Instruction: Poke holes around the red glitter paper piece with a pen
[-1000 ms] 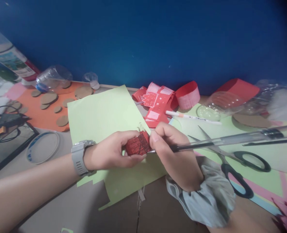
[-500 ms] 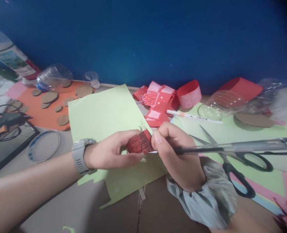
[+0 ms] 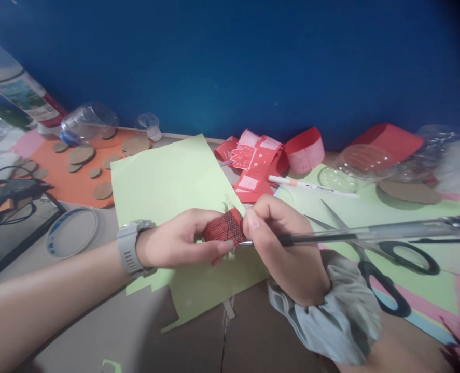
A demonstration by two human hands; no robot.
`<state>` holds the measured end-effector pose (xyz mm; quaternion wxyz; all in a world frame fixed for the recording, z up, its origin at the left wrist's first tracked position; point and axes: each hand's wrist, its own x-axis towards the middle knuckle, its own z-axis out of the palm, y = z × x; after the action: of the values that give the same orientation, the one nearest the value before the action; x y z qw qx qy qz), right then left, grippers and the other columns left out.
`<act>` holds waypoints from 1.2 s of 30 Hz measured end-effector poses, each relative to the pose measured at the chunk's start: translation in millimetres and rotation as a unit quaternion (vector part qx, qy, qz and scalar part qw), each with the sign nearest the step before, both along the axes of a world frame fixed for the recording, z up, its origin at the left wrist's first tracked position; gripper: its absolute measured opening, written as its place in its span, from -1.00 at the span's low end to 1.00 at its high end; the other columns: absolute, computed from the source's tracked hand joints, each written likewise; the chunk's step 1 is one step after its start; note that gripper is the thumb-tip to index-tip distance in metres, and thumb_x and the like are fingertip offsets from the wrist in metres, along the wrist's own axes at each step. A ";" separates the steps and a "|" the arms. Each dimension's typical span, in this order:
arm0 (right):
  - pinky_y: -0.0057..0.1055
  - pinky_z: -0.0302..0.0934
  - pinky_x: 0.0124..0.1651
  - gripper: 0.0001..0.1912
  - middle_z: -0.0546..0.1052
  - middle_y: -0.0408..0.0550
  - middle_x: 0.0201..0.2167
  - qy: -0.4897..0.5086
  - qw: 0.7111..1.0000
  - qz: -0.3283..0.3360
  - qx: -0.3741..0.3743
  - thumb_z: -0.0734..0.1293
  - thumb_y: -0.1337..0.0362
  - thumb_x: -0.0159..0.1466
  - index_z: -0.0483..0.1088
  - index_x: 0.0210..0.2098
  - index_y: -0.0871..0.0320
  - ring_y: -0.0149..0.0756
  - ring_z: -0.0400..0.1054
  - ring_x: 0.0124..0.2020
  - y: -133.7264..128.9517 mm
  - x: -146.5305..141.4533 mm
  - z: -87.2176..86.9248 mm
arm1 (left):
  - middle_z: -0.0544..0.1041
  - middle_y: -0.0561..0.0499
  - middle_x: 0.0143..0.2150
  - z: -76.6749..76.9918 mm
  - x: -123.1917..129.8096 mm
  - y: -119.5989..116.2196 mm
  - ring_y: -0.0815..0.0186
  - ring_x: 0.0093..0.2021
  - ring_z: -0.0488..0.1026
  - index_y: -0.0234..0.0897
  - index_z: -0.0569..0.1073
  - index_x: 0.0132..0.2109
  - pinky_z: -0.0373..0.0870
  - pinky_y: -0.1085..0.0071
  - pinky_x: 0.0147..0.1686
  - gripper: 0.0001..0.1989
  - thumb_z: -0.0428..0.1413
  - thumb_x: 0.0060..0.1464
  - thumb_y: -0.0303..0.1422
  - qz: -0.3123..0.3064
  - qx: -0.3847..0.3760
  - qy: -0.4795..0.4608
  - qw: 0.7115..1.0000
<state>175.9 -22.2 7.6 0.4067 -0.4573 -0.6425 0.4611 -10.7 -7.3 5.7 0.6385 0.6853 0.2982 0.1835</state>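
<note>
A small red piece with a black dotted pattern [image 3: 224, 227] is pinched between the thumb and fingers of my left hand [image 3: 186, 238]. My right hand [image 3: 280, 243] grips a pen [image 3: 370, 231], whose tip touches the lower right edge of the red piece and whose barrel points to the right. Under both hands lies a pale green paper sheet [image 3: 167, 181] with a cut, uneven lower edge. Open black-handled scissors [image 3: 385, 287] rest right of my right hand, partly behind the pen.
Red paper shapes [image 3: 253, 166] and a white marker [image 3: 311, 186] lie behind my hands. Cardboard discs [image 3: 81, 154] sit on orange paper [image 3: 62, 181] at the left, near a tape roll [image 3: 72, 233] and a glue gun [image 3: 8, 194]. Plastic bottle parts [image 3: 364, 163] stand back right.
The left thumb and fingertips have shifted slightly on the red piece, and a fingertip now shows below it. The pen's rear end has tilted up a little.
</note>
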 end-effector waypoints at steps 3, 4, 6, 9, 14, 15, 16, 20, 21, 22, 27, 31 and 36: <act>-0.48 -0.08 -0.58 -0.69 0.13 -0.25 -0.65 0.002 1.000 0.004 0.002 0.17 0.31 0.29 0.08 -0.58 0.12 -0.49 -0.01 -0.61 -0.3 0.6 -1.2 | 0.41 0.01 -0.49 0.1 0.4 0.0 0.42 -0.50 0.32 -0.36 0.33 -0.36 0.27 0.51 -0.48 -0.79 0.02 0.22 -0.34 0.001 -0.008 -0.009 1.000; -0.48 -0.08 -0.58 -0.69 0.12 -0.25 -0.65 0.003 1.000 0.004 0.002 0.17 0.31 0.29 0.07 -0.58 0.12 -0.49 -0.02 -0.61 -0.4 0.7 -1.4 | 0.40 0.01 -0.49 0.1 0.4 0.0 0.42 -0.50 0.32 -0.36 0.33 -0.36 0.27 0.51 -0.47 -0.80 0.02 0.22 -0.35 0.001 -0.009 -0.010 1.000; -0.48 -0.09 -0.58 -0.69 0.11 -0.26 -0.65 0.004 1.000 0.005 -0.001 0.16 0.31 0.30 0.07 -0.57 0.11 -0.49 -0.02 -0.61 -0.6 0.6 -1.5 | 0.40 0.01 -0.48 0.0 0.4 0.0 0.42 -0.50 0.32 -0.37 0.33 -0.36 0.27 0.50 -0.47 -0.80 0.02 0.23 -0.35 0.003 -0.010 -0.011 1.000; -0.48 -0.09 -0.59 -0.69 0.10 -0.27 -0.66 0.003 1.000 0.006 -0.002 0.16 0.30 0.30 0.07 -0.57 0.11 -0.49 -0.03 -0.62 -0.8 0.1 -1.2 | 0.39 0.02 -0.49 -0.5 0.0 -0.2 0.43 -0.50 0.32 -0.37 0.32 -0.36 0.28 0.51 -0.47 -0.78 0.02 0.23 -0.34 0.003 -0.012 -0.008 1.000; -0.48 -0.10 -0.58 -0.69 0.09 -0.27 -0.66 0.002 1.000 0.003 -0.006 0.16 0.31 0.30 0.06 -0.57 0.12 -0.49 -0.04 -0.61 -0.5 -0.5 -1.3 | 0.38 0.02 -0.49 -1.0 -0.9 -0.8 0.44 -0.51 0.30 -0.37 0.31 -0.38 0.26 0.52 -0.47 -0.77 0.02 0.24 -0.34 0.000 -0.013 -0.007 1.000; -0.48 -0.10 -0.58 -0.69 0.09 -0.27 -0.66 0.001 1.000 0.004 -0.006 0.16 0.31 0.30 0.06 -0.58 0.12 -0.49 -0.04 -0.61 -0.3 -0.4 -1.4 | 0.38 0.02 -0.50 -1.0 -1.0 -0.8 0.44 -0.51 0.30 -0.37 0.31 -0.38 0.26 0.53 -0.48 -0.77 0.02 0.23 -0.35 -0.001 -0.013 -0.007 1.000; -0.48 -0.10 -0.58 -0.69 0.09 -0.27 -0.66 0.000 1.000 0.005 -0.007 0.16 0.32 0.29 0.05 -0.58 0.12 -0.49 -0.04 -0.61 -0.1 -0.3 -1.4 | 0.38 0.03 -0.50 -0.8 -1.0 -0.7 0.44 -0.51 0.31 -0.37 0.31 -0.37 0.26 0.53 -0.48 -0.78 0.02 0.23 -0.35 -0.001 -0.013 -0.006 1.000; -0.49 -0.08 -0.58 -0.68 0.11 -0.27 -0.66 0.001 1.000 -0.001 -0.015 0.17 0.30 0.29 0.05 -0.58 0.12 -0.50 -0.02 -0.61 0.1 0.5 -1.7 | 0.39 0.02 -0.50 0.1 0.1 0.0 0.43 -0.51 0.31 -0.37 0.32 -0.38 0.27 0.52 -0.48 -0.79 0.02 0.22 -0.36 0.003 -0.005 -0.002 1.000; -0.50 -0.08 -0.58 -0.68 0.11 -0.27 -0.66 0.002 1.000 -0.003 -0.018 0.17 0.29 0.29 0.05 -0.57 0.12 -0.50 -0.02 -0.61 0.0 0.6 -1.8 | 0.39 0.02 -0.50 0.3 0.5 0.2 0.43 -0.51 0.31 -0.37 0.32 -0.38 0.27 0.52 -0.49 -0.79 0.03 0.21 -0.36 0.004 -0.004 -0.001 1.000; -0.50 -0.08 -0.58 -0.68 0.11 -0.27 -0.66 0.003 1.000 -0.003 -0.021 0.17 0.29 0.29 0.05 -0.57 0.12 -0.50 -0.02 -0.61 -0.1 0.5 -2.0 | 0.39 0.03 -0.50 0.4 0.7 0.4 0.43 -0.51 0.31 -0.36 0.32 -0.39 0.26 0.52 -0.49 -0.79 0.03 0.21 -0.36 0.005 -0.003 0.000 1.000; -0.49 -0.09 -0.58 -0.68 0.09 -0.27 -0.66 0.007 1.000 0.003 -0.017 0.17 0.30 0.29 0.04 -0.58 0.12 -0.50 -0.03 -0.61 -0.3 -0.6 -2.9 | 0.38 0.03 -0.49 0.3 0.1 0.3 0.43 -0.50 0.30 -0.36 0.31 -0.38 0.26 0.51 -0.46 -0.79 0.01 0.22 -0.36 0.000 0.003 0.004 1.000; -0.48 -0.09 -0.58 -0.68 0.10 -0.27 -0.66 0.011 1.000 0.001 -0.019 0.17 0.29 0.29 0.05 -0.57 0.11 -0.49 -0.03 -0.61 0.1 -0.7 -3.0 | 0.38 0.03 -0.49 -0.2 -0.9 0.0 0.43 -0.49 0.30 -0.36 0.31 -0.37 0.26 0.51 -0.46 -0.80 0.01 0.23 -0.36 -0.001 -0.007 0.006 1.000; -0.48 -0.08 -0.59 -0.68 0.09 -0.27 -0.66 0.012 1.000 0.003 -0.016 0.17 0.29 0.29 0.05 -0.58 0.12 -0.49 -0.03 -0.61 -0.3 0.1 -3.0 | 0.38 0.04 -0.49 -0.3 0.0 -0.3 0.44 -0.50 0.30 -0.37 0.32 -0.37 0.25 0.52 -0.48 -0.80 0.02 0.22 -0.37 0.006 -0.008 0.002 1.000</act>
<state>176.0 -22.6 4.6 0.4054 -0.4563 -0.6318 0.4778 -10.7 -7.5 5.4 0.6426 0.6785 0.3048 0.1837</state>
